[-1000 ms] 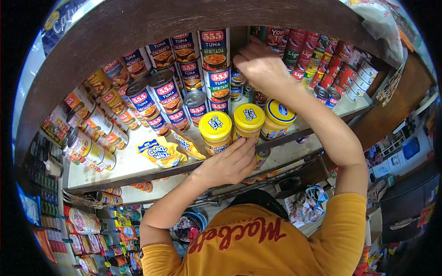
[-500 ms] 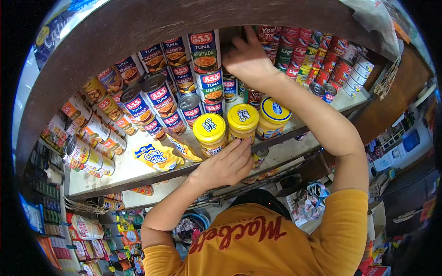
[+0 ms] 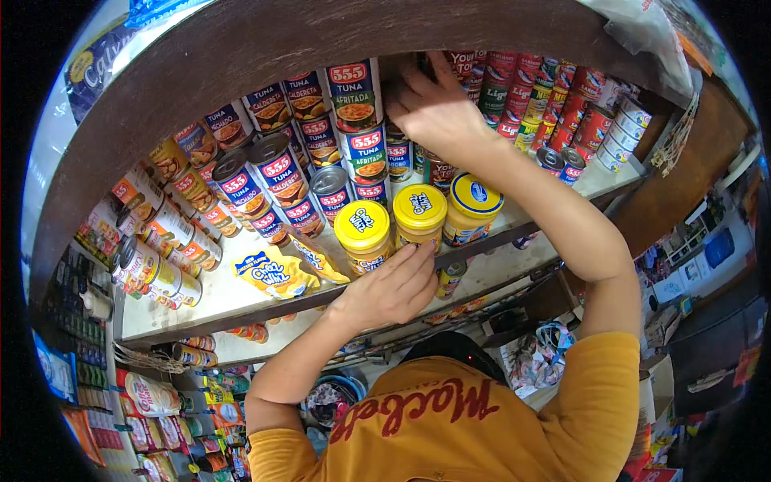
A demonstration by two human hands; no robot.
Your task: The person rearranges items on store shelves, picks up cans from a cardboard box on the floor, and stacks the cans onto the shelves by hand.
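Observation:
My left hand (image 3: 387, 287) lies along the front edge of the shelf, its fingers stretched out. The fingertips touch the lower front of a yellow-lidded Cheez Whiz jar (image 3: 419, 207). A second Cheez Whiz jar (image 3: 362, 227) stands to its left, and a jar with a blue-ringed yellow lid (image 3: 476, 195) to its right. My right hand (image 3: 440, 104) reaches over the jars to the back, between the tall 555 tuna stack (image 3: 353, 95) and the red Young's Town cans (image 3: 463, 66). Its fingers are bent near the top of those cans; the fingertips are partly hidden, so its grip is unclear.
A dark wooden board (image 3: 265, 52) curves above the shelf. Yellow Cheez Whiz pouches (image 3: 275, 273) lie near the front edge. Stacked sardine cans (image 3: 526, 88) line the right side, more cans (image 3: 157, 269) the left. Packets (image 3: 152, 394) hang below on the left.
My right hand has shifted slightly down at the back of the shelf, its fingers changing position beside the red cans. My left hand stays nearly still by the jar.

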